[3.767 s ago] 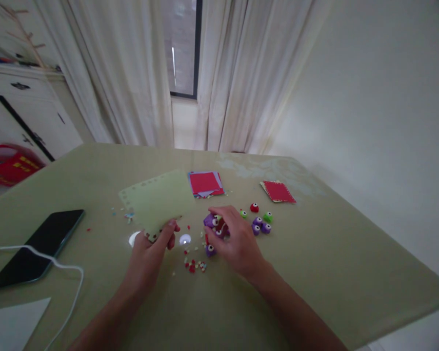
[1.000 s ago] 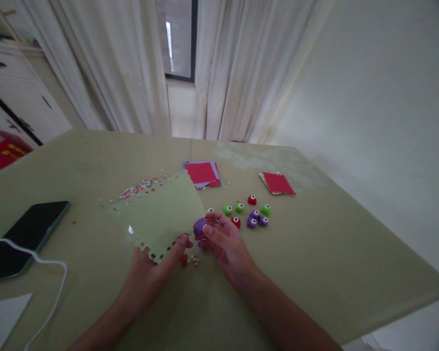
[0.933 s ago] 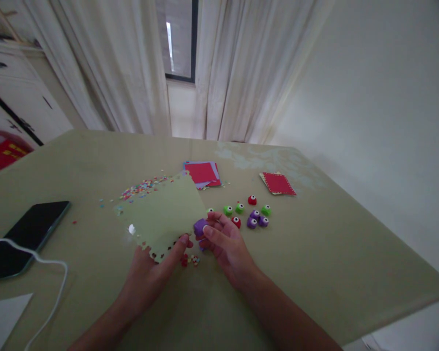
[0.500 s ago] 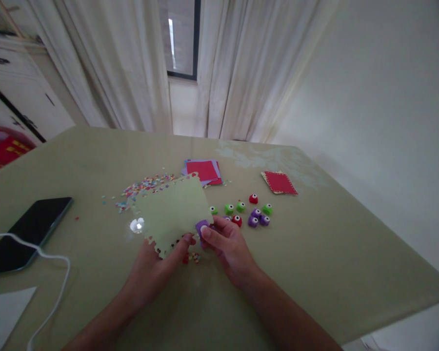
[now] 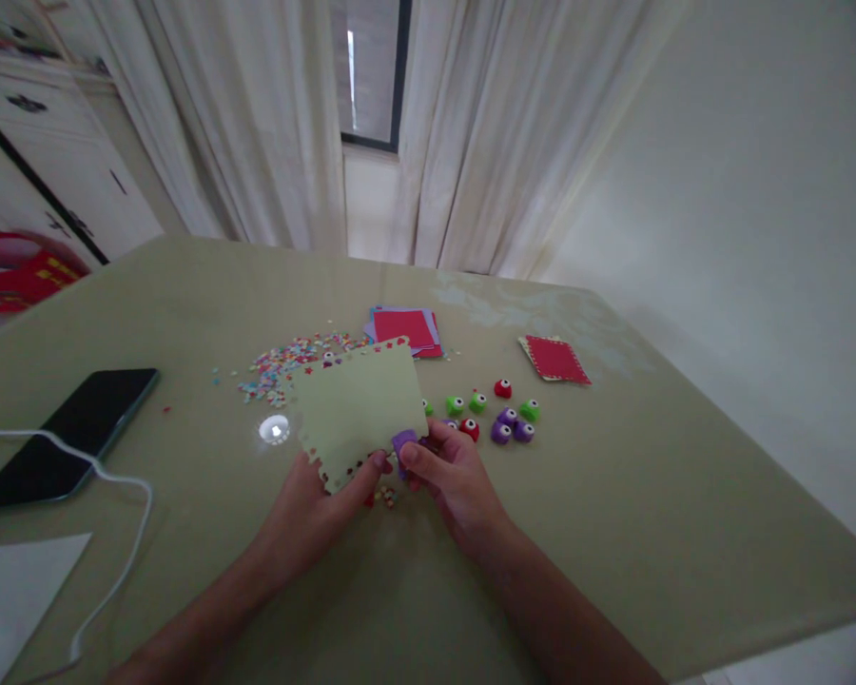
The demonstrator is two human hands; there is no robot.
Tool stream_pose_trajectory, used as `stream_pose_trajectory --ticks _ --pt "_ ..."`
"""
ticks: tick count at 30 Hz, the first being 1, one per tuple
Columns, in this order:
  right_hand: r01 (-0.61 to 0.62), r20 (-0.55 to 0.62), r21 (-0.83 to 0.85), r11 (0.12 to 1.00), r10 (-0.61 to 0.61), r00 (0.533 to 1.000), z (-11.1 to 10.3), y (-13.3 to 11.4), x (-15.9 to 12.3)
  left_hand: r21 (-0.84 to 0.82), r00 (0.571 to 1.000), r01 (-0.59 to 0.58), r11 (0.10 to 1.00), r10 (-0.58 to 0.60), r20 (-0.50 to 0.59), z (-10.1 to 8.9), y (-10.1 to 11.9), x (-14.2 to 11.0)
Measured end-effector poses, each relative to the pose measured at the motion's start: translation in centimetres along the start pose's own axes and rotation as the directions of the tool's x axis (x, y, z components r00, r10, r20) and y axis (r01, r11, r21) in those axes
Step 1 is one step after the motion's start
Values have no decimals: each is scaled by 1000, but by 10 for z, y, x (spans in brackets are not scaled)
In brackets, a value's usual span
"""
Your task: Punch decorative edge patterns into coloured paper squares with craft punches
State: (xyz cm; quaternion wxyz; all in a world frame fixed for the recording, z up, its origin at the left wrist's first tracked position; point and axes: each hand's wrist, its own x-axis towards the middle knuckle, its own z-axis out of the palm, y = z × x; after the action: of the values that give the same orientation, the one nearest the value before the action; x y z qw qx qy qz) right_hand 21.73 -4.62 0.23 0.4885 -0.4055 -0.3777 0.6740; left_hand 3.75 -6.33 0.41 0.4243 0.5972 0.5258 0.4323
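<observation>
My left hand (image 5: 322, 504) is closed on the lower edge of a pale yellow-green paper square (image 5: 357, 409), thumb on top. Small shapes are cut out along several of the square's edges. In my right hand (image 5: 463, 485) is a small purple craft punch (image 5: 404, 441), pinched at the paper's lower right corner with the thumb on it. My fingers partly hide the punch. Beyond that hand sit several more punches with eye-like tops: green (image 5: 477, 402), red (image 5: 503, 388) and purple (image 5: 523, 432). A few paper bits (image 5: 387, 496) lie below the square.
Colourful confetti (image 5: 285, 366) is scattered behind the paper. A stack of red and lilac paper squares (image 5: 404, 329) lies at the back, with punched red squares (image 5: 556, 360) to the right. On the left are a black phone (image 5: 71, 433), a white cable (image 5: 125, 476) and a white sheet (image 5: 25, 590).
The view has shifted slightly, so things appear a little further right. The right thumb now covers more of the punch at the paper's corner. Both hands keep their hold.
</observation>
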Motion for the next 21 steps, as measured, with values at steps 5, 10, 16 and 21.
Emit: stream_pose_trajectory --ticks 5,10,16,21 --pt "0 -1 -21 1000 0 1000 1 -3 -3 -27 1000 -20 999 21 7 2 5 0" --pt "-9 -22 -33 999 8 1000 1 -3 -3 -37 998 -59 998 58 -28 3 5 1" --pt "-9 -29 -58 998 8 1000 0 -2 -1 -26 998 -61 998 60 -35 5 4 2" --pt "3 -41 -82 997 -6 999 -1 1 0 -49 999 -43 998 43 -7 6 5 1"
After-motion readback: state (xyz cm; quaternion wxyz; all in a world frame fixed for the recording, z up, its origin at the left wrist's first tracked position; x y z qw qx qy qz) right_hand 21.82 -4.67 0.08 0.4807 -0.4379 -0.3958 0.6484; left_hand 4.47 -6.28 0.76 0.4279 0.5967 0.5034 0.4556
